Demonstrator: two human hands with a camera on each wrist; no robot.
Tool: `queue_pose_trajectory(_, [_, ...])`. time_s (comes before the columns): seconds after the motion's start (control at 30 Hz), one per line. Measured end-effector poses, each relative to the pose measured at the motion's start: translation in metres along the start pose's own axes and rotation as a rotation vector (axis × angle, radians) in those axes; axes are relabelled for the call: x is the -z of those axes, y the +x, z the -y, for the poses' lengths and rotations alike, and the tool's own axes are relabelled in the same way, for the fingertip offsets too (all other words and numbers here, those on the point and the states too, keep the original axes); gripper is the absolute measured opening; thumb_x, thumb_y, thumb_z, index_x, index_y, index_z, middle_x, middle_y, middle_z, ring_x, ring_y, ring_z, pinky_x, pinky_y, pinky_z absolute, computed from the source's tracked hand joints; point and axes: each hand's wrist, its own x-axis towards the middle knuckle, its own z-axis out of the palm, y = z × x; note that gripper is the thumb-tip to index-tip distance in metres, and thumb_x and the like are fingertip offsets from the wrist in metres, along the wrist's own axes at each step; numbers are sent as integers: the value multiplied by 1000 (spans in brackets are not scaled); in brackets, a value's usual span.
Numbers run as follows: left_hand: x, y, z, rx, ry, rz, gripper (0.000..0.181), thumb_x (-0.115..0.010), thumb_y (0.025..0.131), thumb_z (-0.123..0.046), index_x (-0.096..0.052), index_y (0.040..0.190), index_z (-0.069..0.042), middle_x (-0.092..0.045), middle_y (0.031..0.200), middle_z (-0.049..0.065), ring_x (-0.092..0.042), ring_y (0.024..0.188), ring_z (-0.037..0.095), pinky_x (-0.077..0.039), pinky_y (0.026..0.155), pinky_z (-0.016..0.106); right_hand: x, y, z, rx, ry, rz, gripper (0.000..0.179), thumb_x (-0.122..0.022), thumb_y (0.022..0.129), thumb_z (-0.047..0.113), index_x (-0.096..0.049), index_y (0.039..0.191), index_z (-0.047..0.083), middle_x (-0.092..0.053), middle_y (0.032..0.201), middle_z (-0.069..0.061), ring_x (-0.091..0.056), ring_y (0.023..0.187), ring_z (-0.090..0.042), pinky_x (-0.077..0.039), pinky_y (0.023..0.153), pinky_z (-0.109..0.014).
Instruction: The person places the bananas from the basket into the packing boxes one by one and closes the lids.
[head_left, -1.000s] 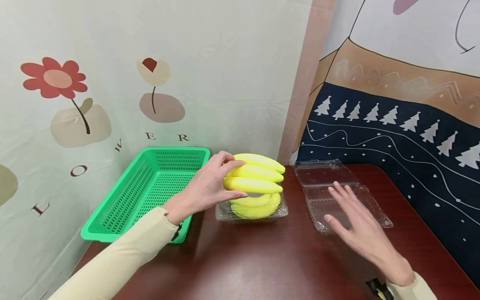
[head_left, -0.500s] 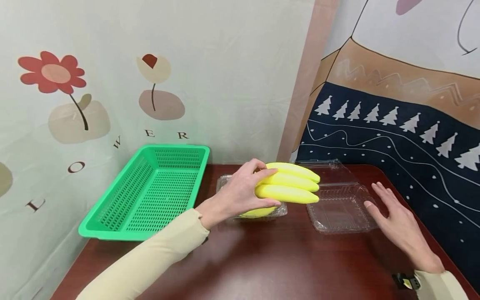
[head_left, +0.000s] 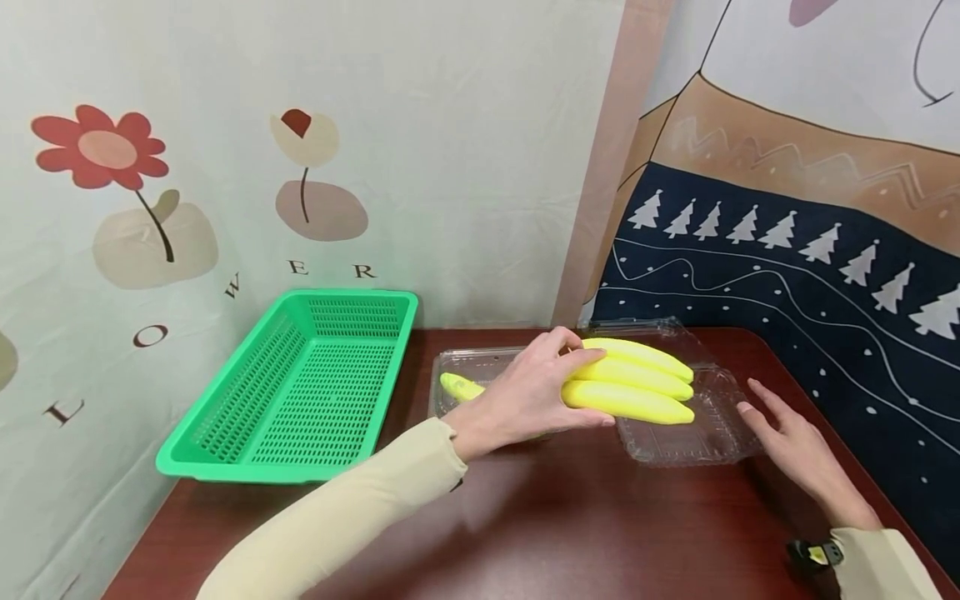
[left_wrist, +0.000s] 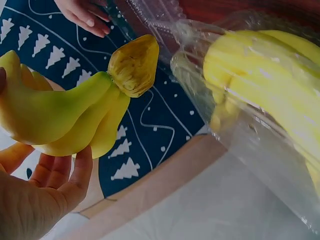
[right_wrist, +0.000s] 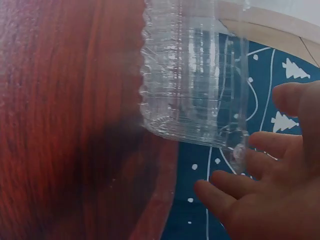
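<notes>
the left hand (head_left: 525, 398) gripped a bunch of yellow bananas (head_left: 633, 380) near its stem end, fingers curled over the top and thumb underneath, and held it just above an open clear plastic clamshell container (head_left: 686, 433) on the right side of the dark red wooden table (head_left: 570, 517). the bunch lay roughly level, its tips pointing right, over the container's tray. in the left wrist view the same bananas (left_wrist: 65, 117) showed from below with the brown stem stub turned toward the camera and the left hand's fingers (left_wrist: 57, 172) wrapped beneath them.

the right hand (head_left: 795, 446) rested just beside the right edge of the clamshell, fingers straight and slightly spread, holding nothing; in the right wrist view its fingertips (right_wrist: 260, 167) sat against the ribbed corner of the clear container (right_wrist: 192, 85), though whether they pressed it could not be told.

left of the held bunch stood a second clear plastic container (head_left: 468, 367) with another banana (head_left: 461, 386) partly visible inside, mostly hidden behind the left hand. a green plastic basket (head_left: 300, 383) sat at the table's far left, against the flower-printed wall cloth (head_left: 225, 167).
</notes>
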Motion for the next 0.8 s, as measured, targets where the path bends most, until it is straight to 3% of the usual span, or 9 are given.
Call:
queue_pose_trajectory(0.23, [-14,8,-2,12,28,47,74,-83,82,-56,-64,142,-17,-54,120,1,-50,105,13,-44,83,21,-4,6,-2,-35,-2,71,73,-38,112,42,-17,160,-9,-27,153,-46,-32,135,-65,-33,101,-79])
queue_pose_trajectory(0.5, [-26,16,-4,50,54,105,73,-81,82,-58,-64,142,-20,-52,117,-2,-47,103,10,-39,80,22,-13,2,-1,35,28,36,60,-42,111,24,-25,157,-11,-30,153,-43,-34,136,-63,-34,100,-78])
queue_pose_trajectory(0.6, [-31,20,-6,40,59,128,73,-80,83,-58,-64,142,-20,-52,116,-3,-46,102,9,-38,79,20,-15,-2,-1,68,19,30,57,-43,111,17,-26,157,-12,-36,150,-43,-41,133,-61,-40,99,-73])
queue_pose_trajectory(0.7, [-36,25,-9,35,55,146,72,-79,84,-59,-64,142,-20,-51,116,-3,-45,101,8,-38,78,16,-19,-5,0,105,20,29,56,-45,110,12,-27,156,-12,-43,147,-42,-48,129,-56,-55,98,-36])
queue_pose_trajectory(0.8, [-40,31,-12,44,50,164,71,-77,84,-60,-64,142,-20,-50,115,-4,-45,100,6,-37,76,13,-22,-8,1,136,27,24,55,-47,108,8,-29,156,-13,-47,145,-40,-52,127,-53,-42,83,-2])
